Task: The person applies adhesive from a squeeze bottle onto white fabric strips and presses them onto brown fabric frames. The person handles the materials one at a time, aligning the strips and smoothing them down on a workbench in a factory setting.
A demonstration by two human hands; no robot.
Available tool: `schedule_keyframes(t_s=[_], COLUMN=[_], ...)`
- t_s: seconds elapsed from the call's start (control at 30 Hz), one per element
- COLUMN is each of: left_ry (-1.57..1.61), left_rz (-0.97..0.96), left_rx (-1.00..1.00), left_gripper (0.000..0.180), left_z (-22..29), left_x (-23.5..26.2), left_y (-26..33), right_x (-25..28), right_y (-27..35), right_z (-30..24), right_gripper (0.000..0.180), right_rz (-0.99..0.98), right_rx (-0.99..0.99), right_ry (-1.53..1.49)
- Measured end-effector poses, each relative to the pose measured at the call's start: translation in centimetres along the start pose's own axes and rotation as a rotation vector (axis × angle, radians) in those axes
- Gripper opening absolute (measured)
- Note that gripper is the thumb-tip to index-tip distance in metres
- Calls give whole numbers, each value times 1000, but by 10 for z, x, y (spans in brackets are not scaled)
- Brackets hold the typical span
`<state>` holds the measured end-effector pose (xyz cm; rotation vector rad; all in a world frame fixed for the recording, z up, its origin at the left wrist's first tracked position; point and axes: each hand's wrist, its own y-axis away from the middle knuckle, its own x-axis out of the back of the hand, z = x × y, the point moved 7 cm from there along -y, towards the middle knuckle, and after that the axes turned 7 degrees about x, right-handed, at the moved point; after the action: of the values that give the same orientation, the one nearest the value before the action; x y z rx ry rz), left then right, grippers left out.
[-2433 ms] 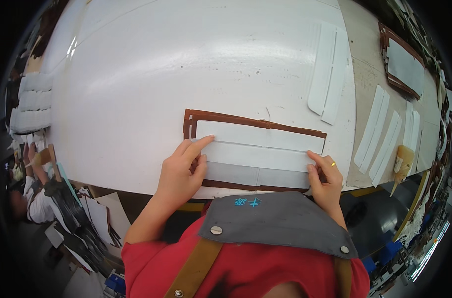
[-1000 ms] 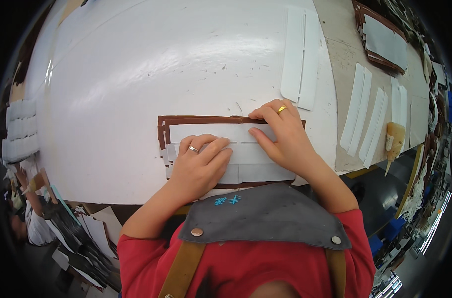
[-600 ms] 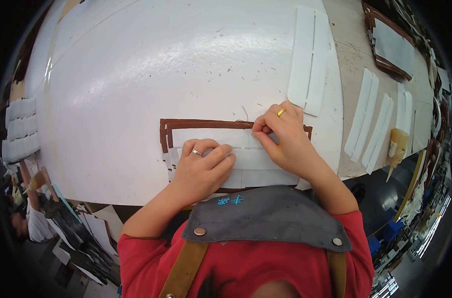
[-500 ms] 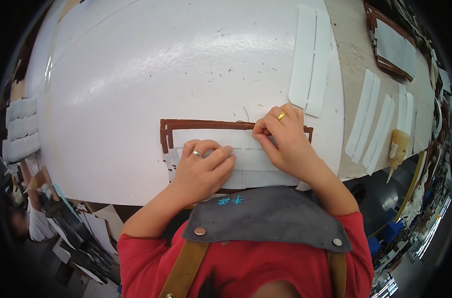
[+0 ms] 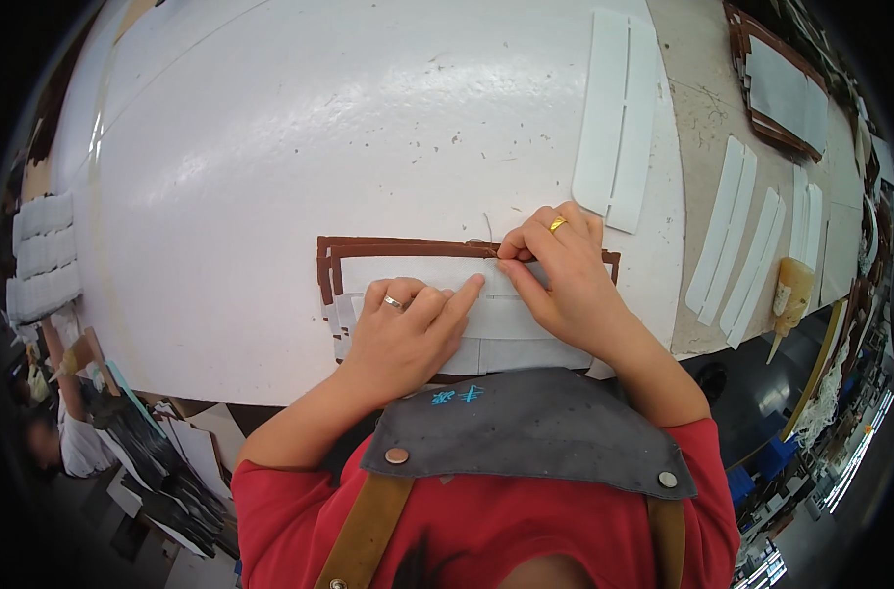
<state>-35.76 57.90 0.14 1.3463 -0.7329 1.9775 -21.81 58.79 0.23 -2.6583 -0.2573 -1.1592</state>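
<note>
In front of me lies a stack of brown-edged pieces with white backing (image 5: 418, 266), its near side reaching my apron. My left hand (image 5: 408, 324) rests on the white backing, index finger stretched toward the brown edge and the other fingers bent. At the far brown border, my right hand (image 5: 557, 275) pinches thumb and fingertips together; what is between them is too small to make out. A thin dark thread (image 5: 487, 228) sticks up from the border just left of those fingertips.
Beyond my right hand lie long white strips (image 5: 616, 118), with more narrow strips (image 5: 722, 231) farther right. A glue bottle (image 5: 792, 293) lies at the table's right edge. Another brown-and-white stack (image 5: 786, 88) sits far right; white bundles (image 5: 45, 257) are at left. A person's arm (image 5: 69, 393) shows lower left.
My left index finger has straightened and moved a little right and away from me, toward the border. My right fingertips have shifted slightly, still pinched at the brown edge.
</note>
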Motion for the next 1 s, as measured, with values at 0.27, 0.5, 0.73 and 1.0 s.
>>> schedule_keyframes(t_s=[0.27,0.5,0.73,1.0], left_ry=[25,67,82,710], left_rz=[-138,-192,237,240], left_rx=[87,234,576,692], left_gripper=[53,59,50,57], left_z=[2,-18,-87,-86], left_x=[-7,-3,40,41], left_y=[6,30,61,50], right_x=[-1,-2,-1,24], right_y=[0,1,2,-6], right_z=[-2,-6,-10,-31], right_gripper=[16,12,7,7], right_rz=[69,85,94,68], right_rx=[30,50,69,121], right_ry=[109,122,148,-25])
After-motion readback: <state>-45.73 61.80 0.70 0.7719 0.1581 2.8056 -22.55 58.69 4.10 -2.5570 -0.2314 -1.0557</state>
